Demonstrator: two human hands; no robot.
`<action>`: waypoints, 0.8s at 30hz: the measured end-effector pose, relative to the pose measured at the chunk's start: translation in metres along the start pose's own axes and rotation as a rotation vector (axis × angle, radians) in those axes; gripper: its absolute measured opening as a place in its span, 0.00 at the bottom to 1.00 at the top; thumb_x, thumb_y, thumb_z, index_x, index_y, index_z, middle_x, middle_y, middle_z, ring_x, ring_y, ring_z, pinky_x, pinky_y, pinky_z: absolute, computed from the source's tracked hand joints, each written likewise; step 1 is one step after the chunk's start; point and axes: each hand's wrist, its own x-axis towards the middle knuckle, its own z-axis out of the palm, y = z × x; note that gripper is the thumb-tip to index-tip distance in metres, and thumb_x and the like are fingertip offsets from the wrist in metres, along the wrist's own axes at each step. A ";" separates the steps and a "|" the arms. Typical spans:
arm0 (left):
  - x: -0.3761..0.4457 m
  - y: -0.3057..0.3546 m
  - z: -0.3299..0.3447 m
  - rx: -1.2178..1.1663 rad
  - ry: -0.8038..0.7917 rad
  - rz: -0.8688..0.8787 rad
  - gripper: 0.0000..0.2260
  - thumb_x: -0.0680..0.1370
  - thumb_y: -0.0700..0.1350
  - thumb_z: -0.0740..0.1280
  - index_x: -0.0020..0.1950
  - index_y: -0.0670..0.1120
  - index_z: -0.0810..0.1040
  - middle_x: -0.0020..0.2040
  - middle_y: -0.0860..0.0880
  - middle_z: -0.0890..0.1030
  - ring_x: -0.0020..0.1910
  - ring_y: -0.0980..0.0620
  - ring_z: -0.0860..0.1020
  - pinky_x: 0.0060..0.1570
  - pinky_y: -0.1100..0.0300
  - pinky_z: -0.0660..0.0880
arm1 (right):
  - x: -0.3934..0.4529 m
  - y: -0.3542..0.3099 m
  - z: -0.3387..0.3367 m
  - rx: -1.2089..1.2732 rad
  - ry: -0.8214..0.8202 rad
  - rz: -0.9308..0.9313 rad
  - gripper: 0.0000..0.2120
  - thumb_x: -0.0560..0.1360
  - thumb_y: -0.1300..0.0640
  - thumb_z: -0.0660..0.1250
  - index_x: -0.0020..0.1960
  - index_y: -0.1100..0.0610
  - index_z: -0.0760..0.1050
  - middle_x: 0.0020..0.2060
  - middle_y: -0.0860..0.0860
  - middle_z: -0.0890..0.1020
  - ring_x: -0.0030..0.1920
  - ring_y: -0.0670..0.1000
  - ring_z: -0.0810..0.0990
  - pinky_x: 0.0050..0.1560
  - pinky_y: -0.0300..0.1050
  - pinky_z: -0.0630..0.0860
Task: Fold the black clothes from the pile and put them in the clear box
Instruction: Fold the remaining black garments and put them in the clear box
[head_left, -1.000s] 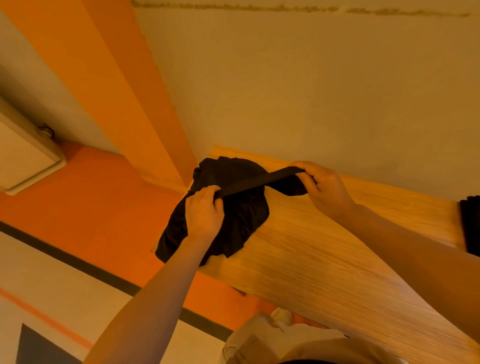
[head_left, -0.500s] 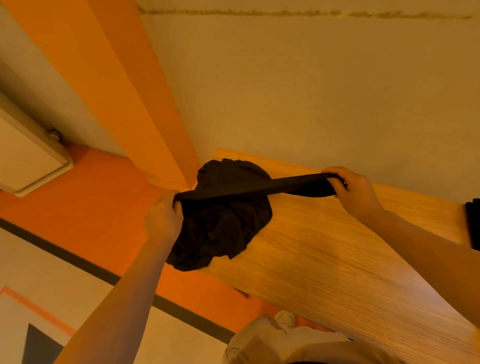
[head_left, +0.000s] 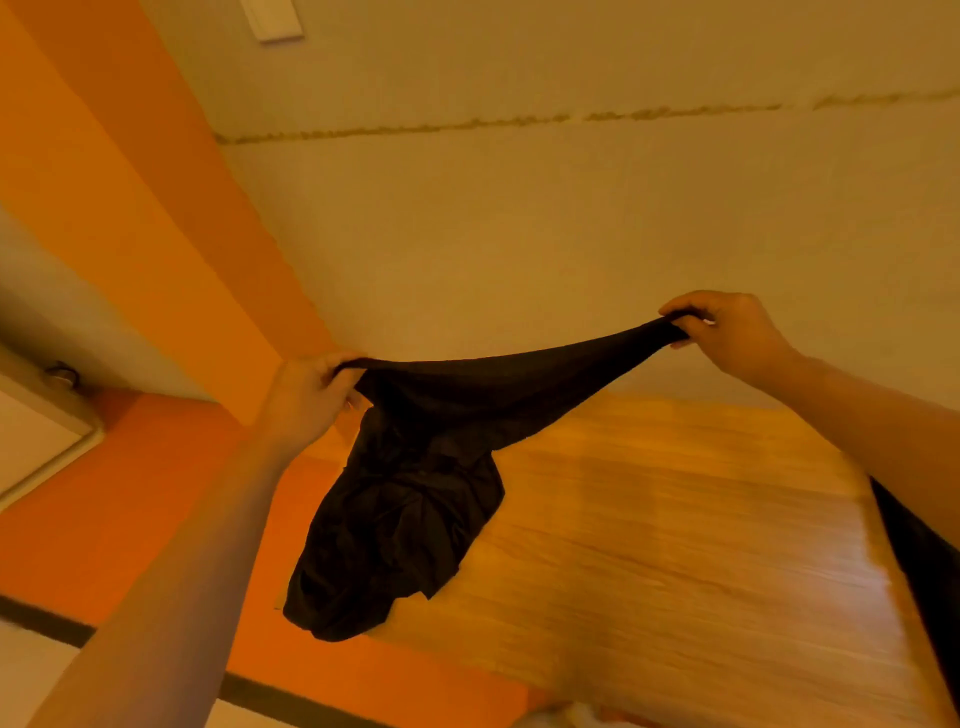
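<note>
A black garment (head_left: 415, 499) hangs in the air above the left end of the wooden table (head_left: 675, 561). My left hand (head_left: 306, 400) pinches one end of its top edge. My right hand (head_left: 727, 332) grips the other end, higher and far to the right, so the edge is stretched taut between them. The rest of the cloth droops in a crumpled bunch below my left hand, over the table's left edge. The clear box is not in view.
More black cloth (head_left: 930, 561) shows at the right edge of the table. A pale wall (head_left: 571, 234) rises behind the table, with an orange wall and floor (head_left: 130, 493) to the left. A white cabinet corner (head_left: 31, 441) sits at far left.
Both hands have risen and spread further apart, lifting the black garment off the table. The view has tilted upward and the picture is blurred by motion.
</note>
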 end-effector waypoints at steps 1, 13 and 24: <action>0.012 0.011 0.005 -0.010 0.011 0.018 0.09 0.81 0.41 0.61 0.51 0.53 0.80 0.33 0.48 0.81 0.31 0.58 0.79 0.36 0.67 0.74 | 0.003 0.002 -0.009 -0.006 0.021 0.002 0.10 0.79 0.67 0.61 0.57 0.62 0.79 0.49 0.54 0.80 0.37 0.50 0.81 0.41 0.21 0.72; 0.149 0.149 0.039 0.086 0.257 0.252 0.09 0.81 0.40 0.61 0.52 0.40 0.81 0.29 0.48 0.76 0.28 0.53 0.77 0.34 0.76 0.70 | 0.034 0.022 -0.171 -0.276 0.286 -0.008 0.11 0.81 0.61 0.58 0.55 0.64 0.78 0.39 0.57 0.79 0.34 0.54 0.74 0.41 0.47 0.70; 0.238 0.272 0.017 0.018 0.184 0.189 0.16 0.79 0.44 0.66 0.32 0.42 0.76 0.28 0.46 0.75 0.23 0.53 0.71 0.27 0.63 0.66 | 0.089 0.016 -0.318 -0.291 0.345 0.050 0.08 0.79 0.64 0.61 0.48 0.62 0.78 0.36 0.58 0.82 0.39 0.57 0.82 0.34 0.24 0.68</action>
